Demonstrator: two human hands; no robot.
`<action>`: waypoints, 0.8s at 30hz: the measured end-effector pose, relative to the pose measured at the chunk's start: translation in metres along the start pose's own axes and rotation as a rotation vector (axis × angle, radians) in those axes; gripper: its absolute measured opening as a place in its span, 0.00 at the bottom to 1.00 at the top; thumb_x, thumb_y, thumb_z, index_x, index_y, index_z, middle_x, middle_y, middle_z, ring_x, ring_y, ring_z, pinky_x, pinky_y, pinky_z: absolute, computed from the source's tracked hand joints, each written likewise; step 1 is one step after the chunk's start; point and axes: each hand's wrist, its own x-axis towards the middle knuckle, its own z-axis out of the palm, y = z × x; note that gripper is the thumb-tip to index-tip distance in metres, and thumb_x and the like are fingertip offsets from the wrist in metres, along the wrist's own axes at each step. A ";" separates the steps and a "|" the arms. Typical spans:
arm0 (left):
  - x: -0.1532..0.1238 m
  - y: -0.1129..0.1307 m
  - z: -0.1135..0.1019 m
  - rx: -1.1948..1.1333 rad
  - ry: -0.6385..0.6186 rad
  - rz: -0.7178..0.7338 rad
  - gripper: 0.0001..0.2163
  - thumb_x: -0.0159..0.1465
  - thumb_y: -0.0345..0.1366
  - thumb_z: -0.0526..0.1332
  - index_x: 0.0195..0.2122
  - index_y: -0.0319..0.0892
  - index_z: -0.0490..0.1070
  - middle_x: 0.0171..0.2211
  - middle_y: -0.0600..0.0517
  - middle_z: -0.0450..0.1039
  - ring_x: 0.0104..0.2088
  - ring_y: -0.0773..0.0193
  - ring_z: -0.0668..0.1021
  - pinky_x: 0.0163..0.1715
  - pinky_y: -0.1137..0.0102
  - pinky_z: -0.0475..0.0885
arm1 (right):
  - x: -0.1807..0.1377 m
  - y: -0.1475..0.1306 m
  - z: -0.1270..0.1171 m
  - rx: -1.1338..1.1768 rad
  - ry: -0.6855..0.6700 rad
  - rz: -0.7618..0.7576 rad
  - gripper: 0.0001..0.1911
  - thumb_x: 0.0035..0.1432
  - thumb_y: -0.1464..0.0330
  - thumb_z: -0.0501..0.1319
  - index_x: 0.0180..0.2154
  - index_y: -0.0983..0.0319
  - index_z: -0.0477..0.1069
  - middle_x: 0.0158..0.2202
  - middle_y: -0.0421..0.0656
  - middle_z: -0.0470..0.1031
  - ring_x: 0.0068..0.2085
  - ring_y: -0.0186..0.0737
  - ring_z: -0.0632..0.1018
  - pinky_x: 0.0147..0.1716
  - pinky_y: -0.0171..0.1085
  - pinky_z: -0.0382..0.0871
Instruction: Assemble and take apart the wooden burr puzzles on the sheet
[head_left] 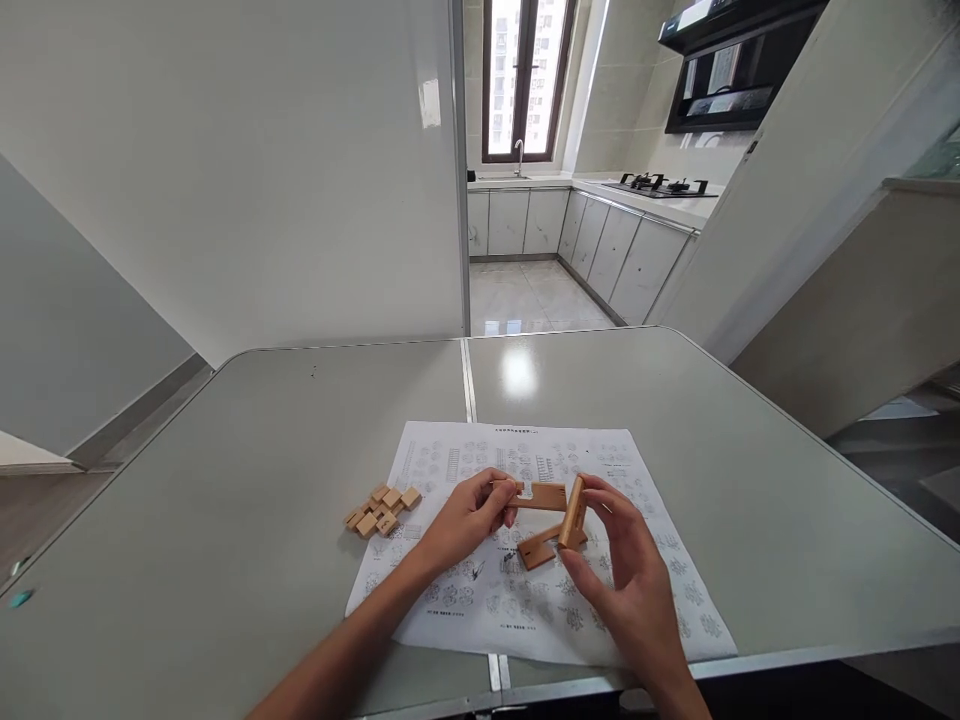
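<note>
My left hand (pixel 466 520) pinches one end of a notched wooden bar (pixel 541 495), held level above a printed instruction sheet (pixel 525 600). My right hand (pixel 626 565) grips a second wooden bar (pixel 574 512), standing nearly upright against the first bar's right end. A third notched bar (pixel 541 549) lies just below them and touches the upright one; I cannot tell whether it rests on the sheet. A small cluster of several more wooden pieces (pixel 381 509) lies to the left, at the sheet's left edge.
The sheet lies on a grey folding table (pixel 225 520) with a centre seam. A small teal object (pixel 20 598) sits at the table's far left edge. A white wall stands behind the table, and a kitchen with cabinets (pixel 600 235) opens beyond it.
</note>
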 end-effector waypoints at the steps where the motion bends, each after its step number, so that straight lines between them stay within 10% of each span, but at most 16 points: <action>1: 0.001 0.000 0.000 -0.040 -0.016 -0.012 0.20 0.71 0.56 0.56 0.39 0.42 0.68 0.25 0.57 0.66 0.24 0.68 0.63 0.27 0.71 0.58 | 0.001 0.001 0.000 0.001 0.002 -0.010 0.26 0.59 0.64 0.70 0.57 0.54 0.68 0.67 0.50 0.66 0.69 0.57 0.67 0.65 0.60 0.66; 24: 0.002 -0.003 -0.012 -0.364 -0.273 -0.206 0.21 0.67 0.54 0.65 0.35 0.41 0.64 0.23 0.61 0.55 0.24 0.71 0.53 0.26 0.70 0.48 | -0.001 0.002 0.001 0.194 -0.107 -0.059 0.31 0.60 0.67 0.72 0.61 0.50 0.66 0.70 0.47 0.61 0.72 0.58 0.62 0.69 0.61 0.62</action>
